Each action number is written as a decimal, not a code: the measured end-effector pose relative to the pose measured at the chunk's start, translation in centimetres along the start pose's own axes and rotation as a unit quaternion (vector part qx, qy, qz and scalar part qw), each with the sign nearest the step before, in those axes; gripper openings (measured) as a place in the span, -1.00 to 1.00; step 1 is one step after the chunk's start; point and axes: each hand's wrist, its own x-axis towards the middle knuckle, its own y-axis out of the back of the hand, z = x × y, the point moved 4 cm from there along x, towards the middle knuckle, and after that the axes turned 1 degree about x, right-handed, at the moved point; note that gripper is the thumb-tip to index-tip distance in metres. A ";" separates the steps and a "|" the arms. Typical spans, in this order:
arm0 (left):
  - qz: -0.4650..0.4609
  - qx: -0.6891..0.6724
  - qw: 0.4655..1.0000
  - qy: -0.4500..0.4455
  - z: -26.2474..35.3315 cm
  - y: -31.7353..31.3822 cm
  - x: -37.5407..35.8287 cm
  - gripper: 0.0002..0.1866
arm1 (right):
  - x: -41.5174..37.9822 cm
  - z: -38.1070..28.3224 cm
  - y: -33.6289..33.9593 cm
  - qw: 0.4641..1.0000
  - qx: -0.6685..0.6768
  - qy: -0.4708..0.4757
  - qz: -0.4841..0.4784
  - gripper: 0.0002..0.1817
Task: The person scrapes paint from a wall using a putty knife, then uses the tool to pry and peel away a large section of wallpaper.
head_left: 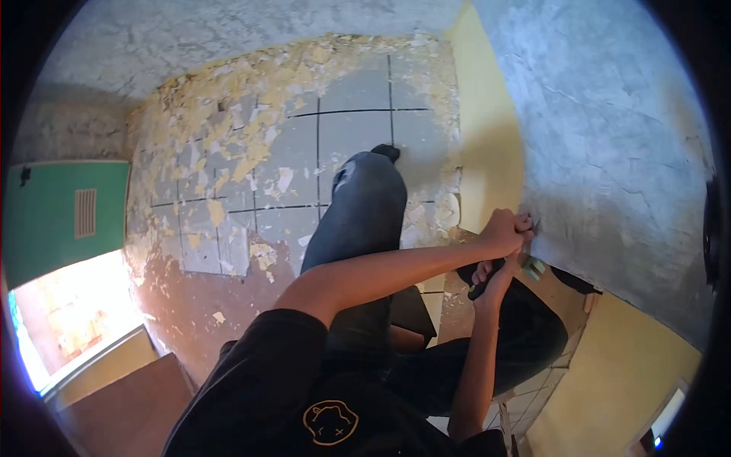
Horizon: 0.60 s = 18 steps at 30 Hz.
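Note:
My left hand [505, 233] reaches across from the left, its fingers curled closed against the rough grey wall [609, 152]; whatever it may hold is hidden. Just below it, my right hand [496, 282] is wrapped round a dark handle [477, 290]. The two hands are close together, and the far end of the handled object cannot be made out. A small pale green piece [533, 267] shows beside my right hand, near the wall's lower edge.
Flakes of yellow paint [259, 145] litter the grey tiled floor [354, 133] ahead. My bent knees reach forward, one dark foot [386, 152] on the tiles. At the left are a green panel [53, 213] and a bright opening [76, 312]. A yellow wall strip [487, 129] adjoins the grey wall.

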 end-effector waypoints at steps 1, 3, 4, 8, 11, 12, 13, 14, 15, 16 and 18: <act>0.007 -0.004 1.000 0.011 0.0 -0.2 -0.3 -0.71 | 0.0 0.0 -0.3 1.000 0.010 0.011 -0.009 -0.44; 0.012 0.005 1.000 -0.004 0.0 -0.4 -1.1 -0.72 | -0.8 0.6 -0.2 0.999 0.030 0.017 -0.023 -0.46; 0.006 0.009 1.000 -0.020 -0.1 -0.7 -1.1 -0.73 | -1.1 0.6 0.1 0.998 0.051 0.026 -0.025 -0.48; -0.023 -0.008 0.998 0.052 0.9 0.4 -0.4 -0.67 | 0.4 -0.6 -0.3 1.000 -0.010 0.019 -0.007 -0.51; 0.117 -0.017 0.988 -0.098 -1.2 -1.0 -0.5 -0.65 | 2.0 0.1 -0.2 0.998 0.027 0.049 -0.032 -0.50; 0.111 -0.023 0.989 -0.098 -1.4 -1.1 -0.8 -0.65 | 2.2 1.0 0.5 0.998 0.026 0.052 -0.025 -0.50; 0.089 0.002 0.989 -0.117 -1.1 -1.0 -1.4 -0.65 | 1.9 2.2 1.0 0.998 0.021 0.051 -0.023 -0.52; 0.065 0.021 0.988 -0.139 -0.7 -1.3 -1.9 -0.66 | 1.6 2.7 2.1 0.998 0.015 0.055 -0.017 -0.54; 0.003 0.025 0.997 -0.077 -0.2 -0.9 -1.8 -0.67 | 1.0 2.4 1.9 0.999 0.016 0.039 0.000 -0.55; -0.064 0.030 0.997 -0.015 0.0 -0.6 -1.4 -0.69 | 0.6 2.1 1.5 0.999 0.019 0.023 0.021 -0.56; -0.060 0.009 0.995 0.073 -1.0 -0.7 -0.7 -0.71 | 0.6 0.8 0.3 0.999 0.023 0.028 0.019 -0.55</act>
